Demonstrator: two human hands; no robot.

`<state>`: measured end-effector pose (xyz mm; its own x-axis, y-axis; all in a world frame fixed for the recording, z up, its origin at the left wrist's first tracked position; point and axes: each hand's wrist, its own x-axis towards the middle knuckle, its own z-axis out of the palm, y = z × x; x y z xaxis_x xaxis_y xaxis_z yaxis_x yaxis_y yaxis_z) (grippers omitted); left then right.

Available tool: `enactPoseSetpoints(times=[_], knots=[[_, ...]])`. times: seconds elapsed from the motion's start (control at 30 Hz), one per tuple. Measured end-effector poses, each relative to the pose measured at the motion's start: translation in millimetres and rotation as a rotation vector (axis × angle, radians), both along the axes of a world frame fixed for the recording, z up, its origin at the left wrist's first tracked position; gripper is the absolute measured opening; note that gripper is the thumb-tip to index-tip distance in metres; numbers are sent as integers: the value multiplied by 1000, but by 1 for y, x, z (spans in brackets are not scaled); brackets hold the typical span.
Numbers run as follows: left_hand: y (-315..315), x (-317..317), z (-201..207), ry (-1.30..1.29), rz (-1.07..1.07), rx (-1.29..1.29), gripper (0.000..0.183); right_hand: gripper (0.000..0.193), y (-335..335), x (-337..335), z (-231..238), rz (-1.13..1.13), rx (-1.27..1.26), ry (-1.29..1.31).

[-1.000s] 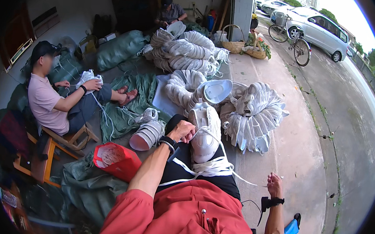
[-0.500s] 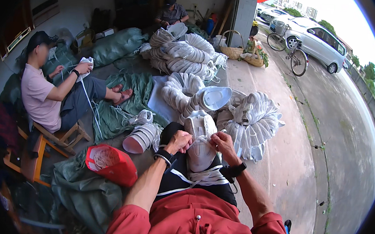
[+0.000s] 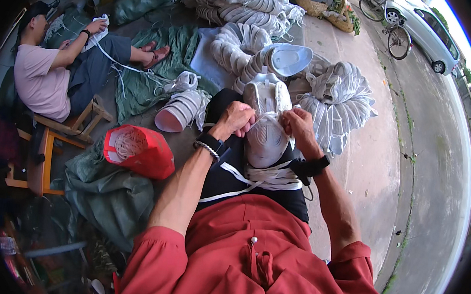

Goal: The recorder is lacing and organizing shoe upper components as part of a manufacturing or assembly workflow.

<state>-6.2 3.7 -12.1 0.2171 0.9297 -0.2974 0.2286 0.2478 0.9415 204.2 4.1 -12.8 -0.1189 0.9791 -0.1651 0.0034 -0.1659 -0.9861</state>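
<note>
Left hand, right hand: fingers pinching lace from either side | White shoe: on lap, toe toward red shirt, apparently leaving both hands free | Lace bundle: across lap, seemingly for easy reach

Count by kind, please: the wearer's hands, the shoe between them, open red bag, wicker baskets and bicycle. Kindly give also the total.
Wearer's left hand and right hand: 2
Shoe between them: 1
Open red bag: 1
Wicker baskets: 2
Bicycle: 1
Total: 7
</note>
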Motion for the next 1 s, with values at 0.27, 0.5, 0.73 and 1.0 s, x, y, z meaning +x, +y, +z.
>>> enactPoseSetpoints(times=[0.27, 0.5, 0.73, 1.0], knots=[[-7, 6, 8, 45, 40, -21, 20, 17, 11, -12, 27, 54, 682, -951], [-9, 6, 8, 65, 40, 2, 22, 17, 8, -14, 18, 84, 771, -1053], [-13, 5, 10, 74, 51, 13, 24, 14, 26, -16, 45, 171, 931, -870], [-10, 7, 8, 90, 38, 37, 26, 26, 27, -55, 5, 197, 1014, -1112]])
